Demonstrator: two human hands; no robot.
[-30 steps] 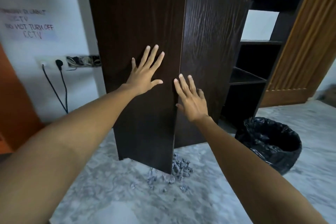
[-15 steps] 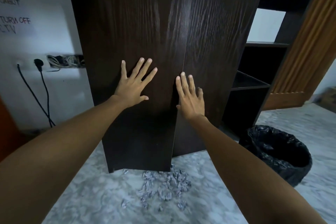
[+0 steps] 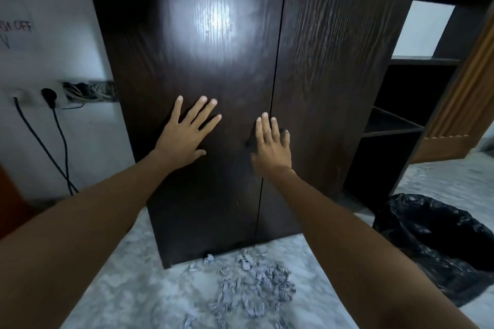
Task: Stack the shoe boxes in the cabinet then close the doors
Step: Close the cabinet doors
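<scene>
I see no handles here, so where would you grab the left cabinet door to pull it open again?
Likely its inner vertical edge at the centre seam, hooking fingertips in from the front. The left door is a flat panel with no knob visible, and both the left hand and right hand only lie flat on the doors.

There is a single view, from a wide-angle camera on the person's head. It looks forward and steeply down, close to the dark wooden cabinet point(image 3: 230, 67), whose doors fill the upper centre of the frame. Both forearms run in from the lower corners. The marble floor point(image 3: 149, 299) takes the bottom edge, a white wall point(image 3: 53, 43) the left, open shelves point(image 3: 393, 128) the right. Straight lines bow toward the frame edges.
</scene>
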